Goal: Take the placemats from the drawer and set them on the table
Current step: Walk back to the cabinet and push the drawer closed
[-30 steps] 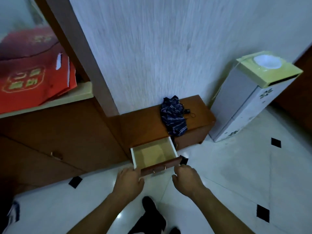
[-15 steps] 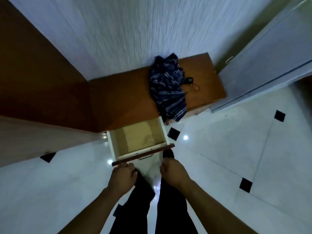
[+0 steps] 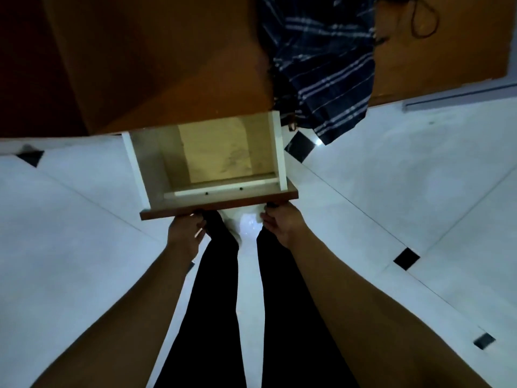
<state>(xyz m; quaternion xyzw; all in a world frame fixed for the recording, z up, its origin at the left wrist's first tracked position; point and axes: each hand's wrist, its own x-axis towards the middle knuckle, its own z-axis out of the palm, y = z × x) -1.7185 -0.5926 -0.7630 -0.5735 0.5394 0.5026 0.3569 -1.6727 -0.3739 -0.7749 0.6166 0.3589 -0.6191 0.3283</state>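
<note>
A white-walled drawer [image 3: 134,169] with a brown wooden front stands pulled out of the low brown cabinet [image 3: 167,65]. On its bottom lies a flat tan placemat [image 3: 218,152]. My left hand [image 3: 185,233] grips the lower edge of the drawer front at its left part, fingers curled under it. At the right part of the same edge, my right hand [image 3: 281,223] holds on in the same way. The fingertips of both hands are hidden under the front.
A dark blue striped cloth [image 3: 321,65] hangs over the cabinet top right of the drawer, with a black cord [image 3: 422,21] beside it. Below is a white tiled floor [image 3: 391,177] with black inlays. My legs in dark trousers [image 3: 218,303] stand right before the drawer.
The drawer has slid further out toward me, both hands staying on its front. My view has tilted down and come closer to the drawer.
</note>
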